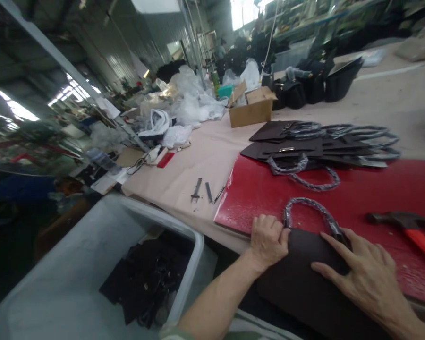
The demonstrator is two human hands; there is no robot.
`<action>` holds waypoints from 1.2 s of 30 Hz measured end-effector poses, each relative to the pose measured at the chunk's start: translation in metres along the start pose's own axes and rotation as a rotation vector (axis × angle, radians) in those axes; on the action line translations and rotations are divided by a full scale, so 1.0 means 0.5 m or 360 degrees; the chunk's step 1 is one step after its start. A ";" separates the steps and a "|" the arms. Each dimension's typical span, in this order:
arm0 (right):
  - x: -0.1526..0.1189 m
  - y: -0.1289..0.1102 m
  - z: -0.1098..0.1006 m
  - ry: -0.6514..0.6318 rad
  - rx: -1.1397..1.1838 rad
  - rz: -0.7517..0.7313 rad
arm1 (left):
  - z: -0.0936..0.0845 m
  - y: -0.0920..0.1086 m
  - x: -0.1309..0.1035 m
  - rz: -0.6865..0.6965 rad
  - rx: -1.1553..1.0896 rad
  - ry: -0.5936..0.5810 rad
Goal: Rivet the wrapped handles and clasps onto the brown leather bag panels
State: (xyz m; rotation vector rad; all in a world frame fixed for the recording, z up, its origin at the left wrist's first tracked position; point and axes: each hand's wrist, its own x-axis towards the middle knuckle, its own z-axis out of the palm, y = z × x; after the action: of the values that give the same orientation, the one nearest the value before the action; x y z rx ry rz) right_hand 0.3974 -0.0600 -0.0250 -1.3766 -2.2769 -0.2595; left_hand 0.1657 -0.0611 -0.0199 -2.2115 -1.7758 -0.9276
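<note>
L hand (269, 240) gripping dk panel (297, 276) edge nr wrapped handle (306, 201); R hand (368, 269) spread wide on panel. Hammer (411, 224) on red board (357, 191).

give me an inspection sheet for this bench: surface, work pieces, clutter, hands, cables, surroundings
Surface: red board on a pale cloth-covered table.
Work pieces: dark panel with a plastic-wrapped handle at its far edge; dark pieces piled behind; claw hammer to the right.
Clutter: small tools left of the board; cardboard box and plastic wrapping farther back.
Hands: left hand curled at the panel's corner; right hand spread on the panel.
Cables: thin dark cord at the table's left.
Surroundings: pale bin holding dark items; workshop behind, blurred.
</note>
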 end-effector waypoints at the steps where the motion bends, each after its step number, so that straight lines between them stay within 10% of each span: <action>1: 0.000 -0.004 -0.001 0.0004 -0.0010 -0.0003 | 0.001 -0.002 0.000 0.0007 -0.0003 0.0004; 21: -0.005 -0.042 -0.019 -0.0011 -0.0052 0.0093 | -0.017 -0.010 -0.003 -0.0045 -0.0336 0.0099; 26: -0.005 -0.035 -0.010 -0.0019 -0.0066 0.0096 | -0.100 -0.152 0.051 -0.0510 -0.0223 0.0017; 30: -0.008 -0.041 -0.014 -0.0055 -0.0019 0.0155 | -0.163 -0.309 0.126 -0.1223 0.0324 -0.0555; 36: -0.012 -0.067 -0.039 -0.0261 0.0065 0.0322 | -0.145 -0.403 0.155 -0.1302 0.0427 -0.0827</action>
State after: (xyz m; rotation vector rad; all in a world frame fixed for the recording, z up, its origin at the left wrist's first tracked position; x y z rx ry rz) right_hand 0.3762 -0.0884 -0.0082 -1.6462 -2.2347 -0.0344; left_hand -0.0388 0.0253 0.0298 -1.6242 -2.9293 -0.1426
